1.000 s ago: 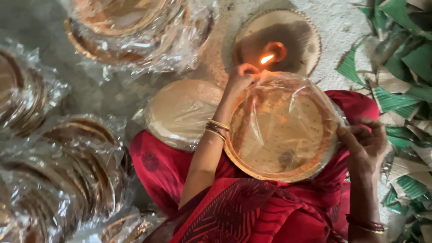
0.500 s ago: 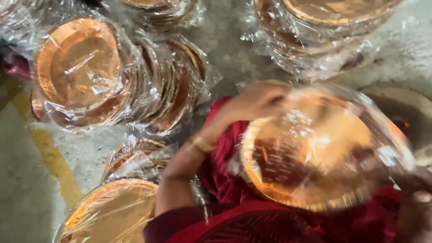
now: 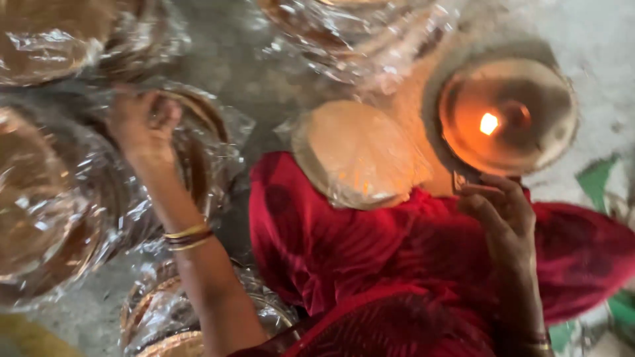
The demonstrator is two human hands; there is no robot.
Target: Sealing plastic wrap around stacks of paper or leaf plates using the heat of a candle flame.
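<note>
Grey, rough floor [image 3: 278,99] forms the background, crowded with stacks of round copper-coloured plates in clear plastic wrap. The left hand [image 3: 142,125] rests on one such wrapped plate stack [image 3: 198,152], fingers curled over its rim; whether they actually pinch the wrap cannot be told through the blur. More wrapped stacks [image 3: 53,218] lie just left of and below those fingers, and another [image 3: 350,33] lies well beyond them, toward the top.

The right hand [image 3: 499,211] is raised over the red cloth [image 3: 370,264] on the lap, fingers loosely bent and apart, grasping nothing visible. Just above its fingertips sits a shallow round dish [image 3: 529,86] with a small burning flame [image 3: 488,123]. To the left of those fingers, a single wrapped plate [image 3: 357,155] lies half on the red cloth. Nothing stands between either hand and its nearest plate.

Compared with half a second ago, the large wrapped plate held up between both hands is gone from them; the left hand has reached out to the stack at the side, and the right hand is now empty.
</note>
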